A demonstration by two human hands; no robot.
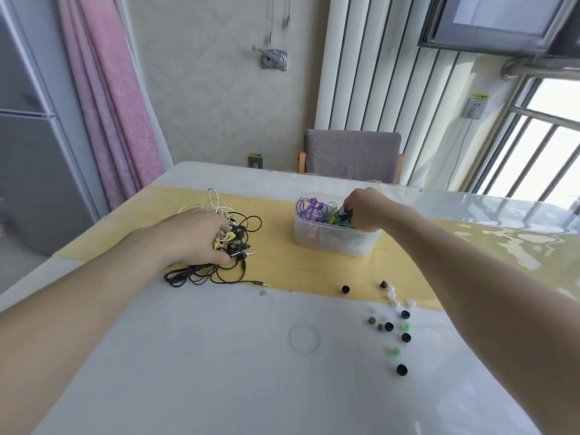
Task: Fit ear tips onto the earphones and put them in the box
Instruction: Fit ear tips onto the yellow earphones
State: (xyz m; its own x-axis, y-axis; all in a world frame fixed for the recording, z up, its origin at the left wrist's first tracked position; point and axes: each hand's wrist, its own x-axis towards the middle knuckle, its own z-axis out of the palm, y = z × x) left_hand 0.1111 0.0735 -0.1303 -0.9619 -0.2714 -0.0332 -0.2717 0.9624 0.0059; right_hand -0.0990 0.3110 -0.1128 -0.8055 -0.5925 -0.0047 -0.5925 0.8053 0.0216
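- I see the left hand point(194, 237) resting on top of the earphone pile point(219, 243), a tangle of black, white and yellow cords on the table point(219, 356), its fingers curled down into the cords and gripping some of them.
- One black cord trails out of the pile toward me and ends in a jack plug point(262, 282) lying flat at the edge of the yellow runner point(282, 262).
- My right hand point(367, 210) reaches into the box point(329, 240), a clear plastic tub standing on the runner, well apart from the pile.
- The right fingers are bent and seem to pinch a small dark earphone part at the box's far rim; the view is too blurred there for me to be sure what exactly they hold.
- Inside the box I make out purple cords point(309, 207) coiled at its left end, with green and dark pieces beside them.
- Loose ear tips point(398, 328) lie scattered on the table near my right forearm: several black, a few white, some green, a couple grey.
- One black tip point(345, 289) sits alone on the runner, apart from the rest.
- A grey chair point(351, 155) stands behind the table's far side.
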